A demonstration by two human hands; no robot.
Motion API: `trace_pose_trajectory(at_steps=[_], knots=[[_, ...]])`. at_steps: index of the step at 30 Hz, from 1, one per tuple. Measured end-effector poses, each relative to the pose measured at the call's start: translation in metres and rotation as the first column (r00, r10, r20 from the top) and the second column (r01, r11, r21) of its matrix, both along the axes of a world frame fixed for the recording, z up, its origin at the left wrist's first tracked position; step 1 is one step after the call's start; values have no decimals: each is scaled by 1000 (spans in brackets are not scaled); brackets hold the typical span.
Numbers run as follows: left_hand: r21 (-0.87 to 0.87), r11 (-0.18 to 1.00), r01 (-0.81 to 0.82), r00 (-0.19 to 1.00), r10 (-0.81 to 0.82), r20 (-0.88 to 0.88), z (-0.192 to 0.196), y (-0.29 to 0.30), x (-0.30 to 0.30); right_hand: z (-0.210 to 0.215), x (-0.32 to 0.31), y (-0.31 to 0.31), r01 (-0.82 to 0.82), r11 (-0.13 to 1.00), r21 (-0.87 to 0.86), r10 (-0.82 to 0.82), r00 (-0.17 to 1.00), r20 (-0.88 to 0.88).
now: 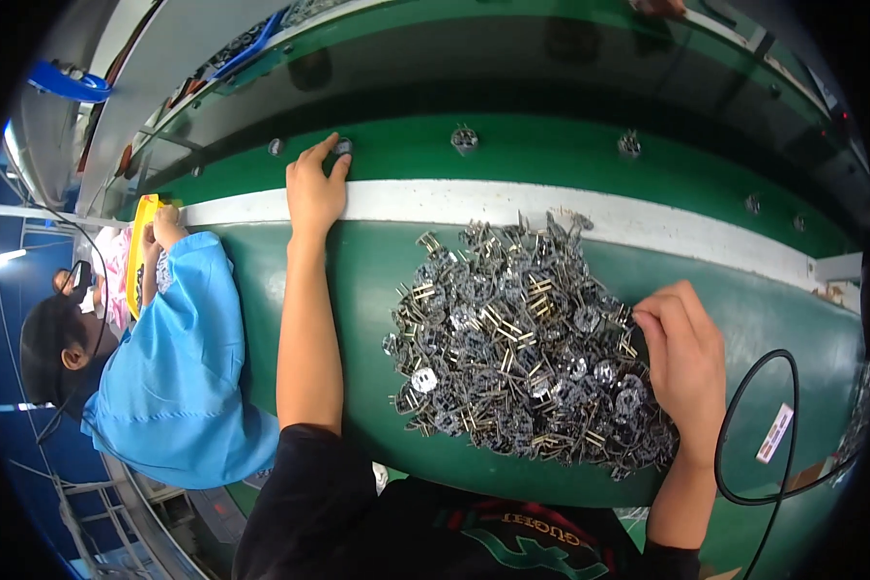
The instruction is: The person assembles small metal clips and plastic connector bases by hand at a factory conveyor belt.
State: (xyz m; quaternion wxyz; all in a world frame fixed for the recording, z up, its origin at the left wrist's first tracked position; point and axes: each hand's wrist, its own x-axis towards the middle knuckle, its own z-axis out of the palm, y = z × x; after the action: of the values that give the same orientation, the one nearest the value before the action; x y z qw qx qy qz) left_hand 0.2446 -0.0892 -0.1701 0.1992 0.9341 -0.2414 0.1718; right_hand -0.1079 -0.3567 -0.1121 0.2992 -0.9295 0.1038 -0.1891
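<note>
My left hand (315, 188) reaches far out, fingertips pinching a small metal part (343, 146) down on the green belt (551, 155). My right hand (684, 350) curls loosely on the pile (512, 338) of parts nearby; whether it grips any I cannot tell.

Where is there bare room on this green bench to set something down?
Bare green surface lies between the left forearm and the heap of metal parts, and right of the right hand toward the black cable. The middle is crowded.
</note>
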Motion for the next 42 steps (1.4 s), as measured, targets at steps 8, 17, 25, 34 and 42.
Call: trace_pose_trajectory(at_steps=[8,17,25,34,42], knots=[[-380,924,-38,981,-38,-189,11,-25,-17,-26,2,-25,-70,981,181,89,991,-101],[-587,784,204,853,-437,-286,52,-53,-159,-26,-8,-36,-175,922,345,242,957,-159],[-521,799,302,813,-501,-297,96,-66,-231,-18,-4,-23,-25,932,362,113,968,-223],[-581,782,227,794,-494,-355,79,-47,-230,-7,-11,-13,-136,990,30,128,976,175],[-792,373,482,345,-912,-219,104,27,-287,-7,-14,-35,-59,992,-114,79,980,181]])
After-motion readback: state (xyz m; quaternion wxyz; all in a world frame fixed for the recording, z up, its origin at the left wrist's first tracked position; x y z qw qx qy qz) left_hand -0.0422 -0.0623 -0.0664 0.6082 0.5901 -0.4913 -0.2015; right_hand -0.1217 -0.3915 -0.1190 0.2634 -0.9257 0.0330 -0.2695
